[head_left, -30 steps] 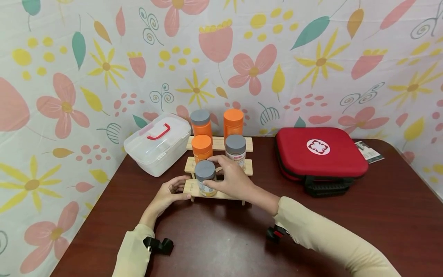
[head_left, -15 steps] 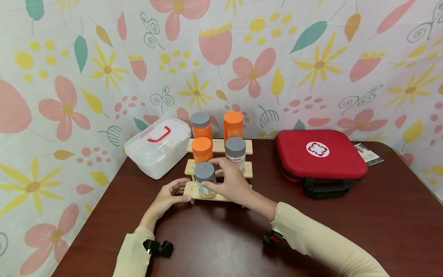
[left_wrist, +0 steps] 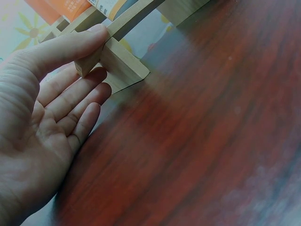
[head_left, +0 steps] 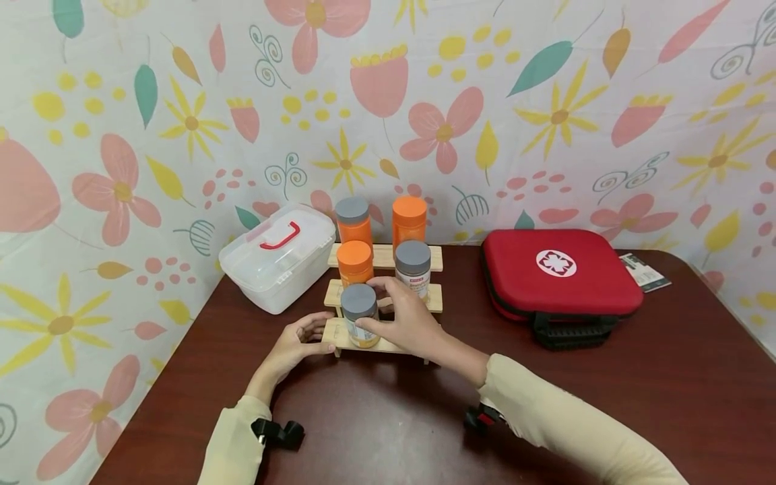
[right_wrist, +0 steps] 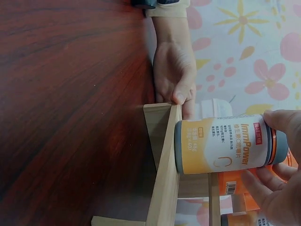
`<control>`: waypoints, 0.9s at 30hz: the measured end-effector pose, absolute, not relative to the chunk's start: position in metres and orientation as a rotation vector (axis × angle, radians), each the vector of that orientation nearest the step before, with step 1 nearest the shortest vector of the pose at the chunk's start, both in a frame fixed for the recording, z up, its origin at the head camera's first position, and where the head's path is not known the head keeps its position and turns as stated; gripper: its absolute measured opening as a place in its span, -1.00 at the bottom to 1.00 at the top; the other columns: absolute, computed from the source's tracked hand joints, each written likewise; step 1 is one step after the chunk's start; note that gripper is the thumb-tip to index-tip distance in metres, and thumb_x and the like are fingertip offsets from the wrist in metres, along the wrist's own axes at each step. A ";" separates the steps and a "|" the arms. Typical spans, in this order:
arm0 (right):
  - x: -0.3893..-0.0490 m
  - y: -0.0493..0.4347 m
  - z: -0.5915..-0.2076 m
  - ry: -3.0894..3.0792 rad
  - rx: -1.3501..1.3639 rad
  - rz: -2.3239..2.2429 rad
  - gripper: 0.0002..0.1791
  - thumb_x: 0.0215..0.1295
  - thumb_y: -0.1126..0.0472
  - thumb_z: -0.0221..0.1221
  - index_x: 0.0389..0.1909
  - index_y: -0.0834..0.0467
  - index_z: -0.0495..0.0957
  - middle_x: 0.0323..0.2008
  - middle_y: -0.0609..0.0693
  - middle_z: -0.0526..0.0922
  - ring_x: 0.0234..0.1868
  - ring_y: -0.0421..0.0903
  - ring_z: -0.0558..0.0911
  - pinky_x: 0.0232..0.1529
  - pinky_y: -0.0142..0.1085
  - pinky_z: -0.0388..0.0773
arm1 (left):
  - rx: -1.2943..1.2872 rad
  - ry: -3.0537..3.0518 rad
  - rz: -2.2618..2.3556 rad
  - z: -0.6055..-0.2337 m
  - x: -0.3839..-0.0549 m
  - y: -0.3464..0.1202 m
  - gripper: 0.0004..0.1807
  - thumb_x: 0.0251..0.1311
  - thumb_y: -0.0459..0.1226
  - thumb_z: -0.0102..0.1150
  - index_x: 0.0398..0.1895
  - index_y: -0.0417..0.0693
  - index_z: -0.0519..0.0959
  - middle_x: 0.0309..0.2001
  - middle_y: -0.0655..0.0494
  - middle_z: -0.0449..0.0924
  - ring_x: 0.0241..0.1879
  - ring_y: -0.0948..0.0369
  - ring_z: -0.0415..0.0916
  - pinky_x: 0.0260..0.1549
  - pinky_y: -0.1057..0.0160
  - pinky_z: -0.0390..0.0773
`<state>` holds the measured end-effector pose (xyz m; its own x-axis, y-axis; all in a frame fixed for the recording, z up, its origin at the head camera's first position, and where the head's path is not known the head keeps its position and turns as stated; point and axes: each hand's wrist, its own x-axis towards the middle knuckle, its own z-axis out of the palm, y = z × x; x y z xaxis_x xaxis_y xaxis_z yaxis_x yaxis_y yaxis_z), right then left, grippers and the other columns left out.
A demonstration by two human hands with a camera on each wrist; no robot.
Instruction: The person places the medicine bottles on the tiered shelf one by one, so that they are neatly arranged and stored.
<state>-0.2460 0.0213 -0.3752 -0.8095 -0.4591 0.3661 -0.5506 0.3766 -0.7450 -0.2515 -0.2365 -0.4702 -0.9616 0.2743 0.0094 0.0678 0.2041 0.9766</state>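
Observation:
A wooden three-step rack [head_left: 397, 343] stands on the table. On its lowest step, at the left end, sits a white-and-yellow vitamin bottle [right_wrist: 221, 143] with a grey lid [head_left: 358, 300]. My right hand [head_left: 409, 318] grips this bottle around its lid and upper side, thumb in front, fingers behind. In the right wrist view the bottle's base meets the step. My left hand [head_left: 292, 347] holds the left end of the lowest step, thumb [left_wrist: 89, 42] on the board's end and fingers around its corner. An orange-lidded bottle [head_left: 354, 259] and a grey-lidded bottle [head_left: 413, 266] stand on the middle step.
Two tall orange bottles, one grey-lidded [head_left: 353, 219] and one orange-lidded [head_left: 409, 219], occupy the top step. Left of the rack is a clear plastic box [head_left: 275, 259] with a red handle. A red first-aid case [head_left: 560, 273] lies at right, a printed card [head_left: 645, 273] behind it.
The view has tilted slightly, shifting the scene down a little. Both hands keep their holds, and the bottle stays in place on the lowest step.

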 end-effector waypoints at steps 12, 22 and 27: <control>-0.236 0.048 -0.366 -2.549 0.828 1.448 -0.41 0.17 0.17 0.37 0.19 0.22 0.42 0.09 0.16 0.59 0.10 0.05 0.60 0.00 -0.15 0.61 | 0.394 2.284 1.859 -0.468 -0.261 -0.237 -0.30 0.05 -0.38 0.37 0.32 -0.23 0.38 0.19 -0.30 0.47 -0.05 0.32 0.51 -0.01 0.40 0.50; -0.236 0.101 -0.382 -2.597 0.897 1.234 -0.58 0.19 0.18 0.35 0.05 0.19 0.55 -0.04 0.08 0.65 -0.01 0.02 0.63 -0.03 -0.11 0.62 | 0.312 2.435 1.834 -0.458 -0.256 -0.246 -0.47 0.25 -0.32 0.22 0.28 -0.26 0.40 0.16 -0.32 0.50 -0.08 0.37 0.52 -0.11 0.41 0.55; -0.236 0.145 -0.385 -2.625 0.755 1.110 -0.59 0.17 0.21 0.36 0.04 0.20 0.56 -0.03 0.07 0.65 -0.06 -0.01 0.62 -0.05 -0.13 0.63 | 0.280 2.778 1.660 -0.445 -0.248 -0.251 -0.52 0.32 -0.21 0.18 0.25 -0.20 0.44 0.14 -0.20 0.56 -0.06 0.25 0.57 -0.10 0.39 0.54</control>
<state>-0.2355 0.1445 -0.3853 -0.8512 -0.3795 0.3624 -0.5244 0.5891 -0.6148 -0.2483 -0.2512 -0.4452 -0.9795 0.0925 0.1790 0.2015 0.4645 0.8624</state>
